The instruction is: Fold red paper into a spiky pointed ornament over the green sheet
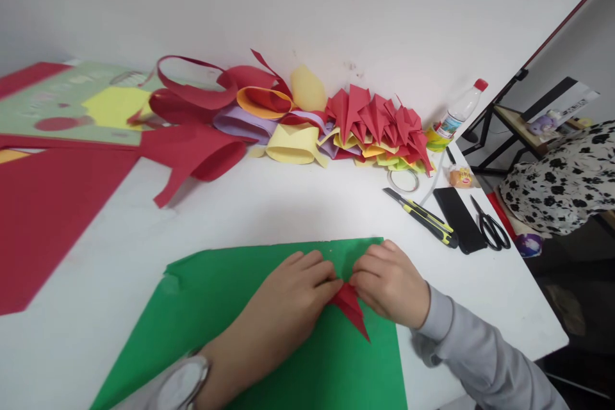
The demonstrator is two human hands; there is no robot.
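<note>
A small folded red paper piece is pinched between both hands, its pointed end angled down toward me. My left hand, with a watch at the wrist, grips it from the left with the fingers curled. From the right, my right hand pinches its upper part, fingers pressed together. The fingers cover the top of the fold. Under both hands lies a green paper sheet with a creased far left corner.
Folded red paper shapes and rolled coloured paper forms line the wall. A utility knife, black case, scissors, tape roll and bottle stand right. Red sheets lie left. A person in patterned clothing is beyond the table.
</note>
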